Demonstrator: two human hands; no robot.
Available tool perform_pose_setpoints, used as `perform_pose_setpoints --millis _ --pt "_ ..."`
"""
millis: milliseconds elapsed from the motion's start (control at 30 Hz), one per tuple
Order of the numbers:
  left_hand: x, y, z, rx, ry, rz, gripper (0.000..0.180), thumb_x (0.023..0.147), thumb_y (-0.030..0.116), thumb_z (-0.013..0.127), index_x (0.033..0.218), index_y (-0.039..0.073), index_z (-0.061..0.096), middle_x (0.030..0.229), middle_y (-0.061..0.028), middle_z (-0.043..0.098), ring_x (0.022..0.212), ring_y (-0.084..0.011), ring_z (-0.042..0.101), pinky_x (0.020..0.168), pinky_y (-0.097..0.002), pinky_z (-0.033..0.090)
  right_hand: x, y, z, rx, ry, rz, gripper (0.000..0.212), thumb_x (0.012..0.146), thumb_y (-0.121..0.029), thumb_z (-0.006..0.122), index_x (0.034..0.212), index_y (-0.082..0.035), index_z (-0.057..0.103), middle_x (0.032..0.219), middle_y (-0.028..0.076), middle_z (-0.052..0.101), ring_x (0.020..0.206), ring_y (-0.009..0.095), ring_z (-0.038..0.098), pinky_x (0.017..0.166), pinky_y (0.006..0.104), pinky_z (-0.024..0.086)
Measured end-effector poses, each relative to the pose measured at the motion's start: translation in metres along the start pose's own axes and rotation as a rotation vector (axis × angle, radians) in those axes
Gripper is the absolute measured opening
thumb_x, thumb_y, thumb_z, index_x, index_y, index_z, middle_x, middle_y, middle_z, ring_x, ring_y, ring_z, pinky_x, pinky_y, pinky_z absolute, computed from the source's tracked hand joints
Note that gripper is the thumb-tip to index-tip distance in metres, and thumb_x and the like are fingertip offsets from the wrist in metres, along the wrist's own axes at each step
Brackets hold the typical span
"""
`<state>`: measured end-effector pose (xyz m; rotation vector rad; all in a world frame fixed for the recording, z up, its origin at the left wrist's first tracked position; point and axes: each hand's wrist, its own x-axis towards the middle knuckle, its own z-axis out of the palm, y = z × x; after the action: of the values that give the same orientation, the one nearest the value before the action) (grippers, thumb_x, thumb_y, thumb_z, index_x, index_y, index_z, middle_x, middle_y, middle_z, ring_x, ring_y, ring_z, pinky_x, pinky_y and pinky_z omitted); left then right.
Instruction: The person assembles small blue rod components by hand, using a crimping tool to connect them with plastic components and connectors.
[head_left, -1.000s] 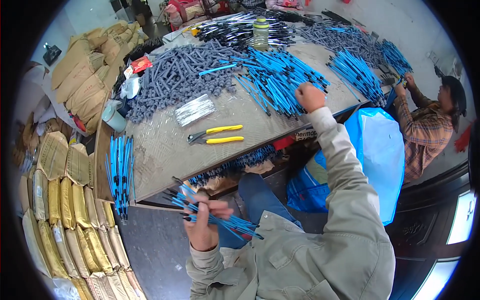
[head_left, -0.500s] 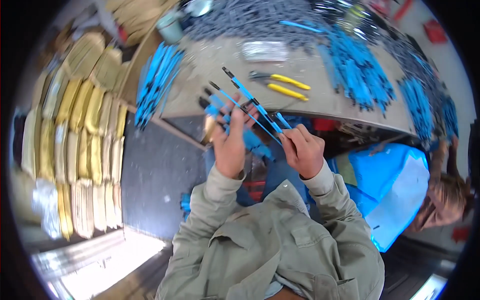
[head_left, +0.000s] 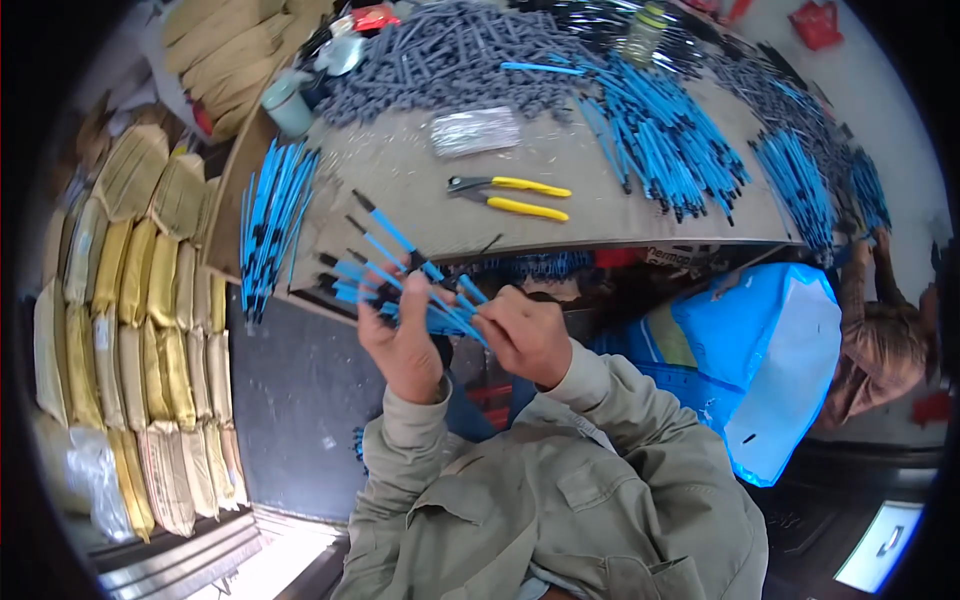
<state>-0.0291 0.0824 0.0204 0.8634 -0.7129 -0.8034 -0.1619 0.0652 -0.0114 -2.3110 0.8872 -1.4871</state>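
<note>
In front of the table's near edge, my left hand (head_left: 405,345) holds several thin blue rods (head_left: 385,222) with black tips, fanned out toward the table. Its thumb points up along them, while the other fingers are blurred and partly hidden behind the rods. Just to its right, my right hand (head_left: 528,335) is closed, thumb and finger pinching the near ends of the rods. Beyond my hands, yellow-handled pliers (head_left: 515,197) lie on the tabletop with their jaws to the left.
On the table (head_left: 375,160) are a grey heap of short parts (head_left: 450,60), a blue rod pile (head_left: 670,140), a left bundle (head_left: 272,215) and a clear packet (head_left: 475,131). A blue sack (head_left: 760,350) stands right, near another person (head_left: 880,340). Stacked packages (head_left: 140,320) fill the left.
My view has shifted, so the table sits lower and further left. My hands are closer together, and the left fingers have closed in around the blue rods.
</note>
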Motion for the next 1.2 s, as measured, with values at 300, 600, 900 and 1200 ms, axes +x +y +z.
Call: perform_pose_setpoints --millis 300,600,900,1200 --pt "0.015 -0.001 -0.008 -0.111 -0.128 -0.09 0.014 0.092 0.011 0.047 0.102 0.001 0.049 0.076 -0.0127 0.06 0.062 -0.0165 0.058 0.057 -0.0261 0.046 0.019 0.013 -0.009 -0.119 -0.398 -0.033 0.011 0.079 -0.014 0.062 0.083 -0.007 0.055 0.069 0.009 0.051 0.056 0.027 0.055 0.045 0.034 0.042" --pt "0.019 0.031 -0.01 -0.26 -0.147 -0.255 0.025 0.095 0.028 0.042 0.095 0.003 0.048 0.079 -0.0213 0.062 0.072 -0.0281 0.062 0.073 -0.037 0.05 0.183 0.248 -0.097 -0.895 -0.46 0.291 0.012 0.078 -0.022 0.059 0.083 -0.011 0.06 0.089 0.01 0.063 0.08 0.035 0.06 0.063 0.0429 0.049" --pt "0.029 0.019 -0.041 -0.344 -0.452 -0.448 0.028 0.096 0.028 0.04 0.086 0.003 0.047 0.083 -0.0237 0.061 0.077 -0.0281 0.062 0.071 -0.0385 0.051 0.196 0.332 -0.122 -1.213 -0.284 0.352 0.024 0.078 -0.035 0.062 0.081 -0.011 0.059 0.075 0.01 0.062 0.074 0.032 0.062 0.061 0.0439 0.047" --pt "-0.008 0.006 -0.02 -0.23 -0.479 -0.526 0.031 0.096 0.027 0.041 0.089 -0.001 0.051 0.087 -0.0213 0.062 0.078 -0.0271 0.062 0.071 -0.0355 0.05 0.206 0.158 -0.161 -0.534 0.235 0.155 0.019 0.085 -0.021 0.059 0.093 -0.004 0.063 0.069 0.004 0.062 0.056 0.013 0.056 0.051 0.0269 0.043"
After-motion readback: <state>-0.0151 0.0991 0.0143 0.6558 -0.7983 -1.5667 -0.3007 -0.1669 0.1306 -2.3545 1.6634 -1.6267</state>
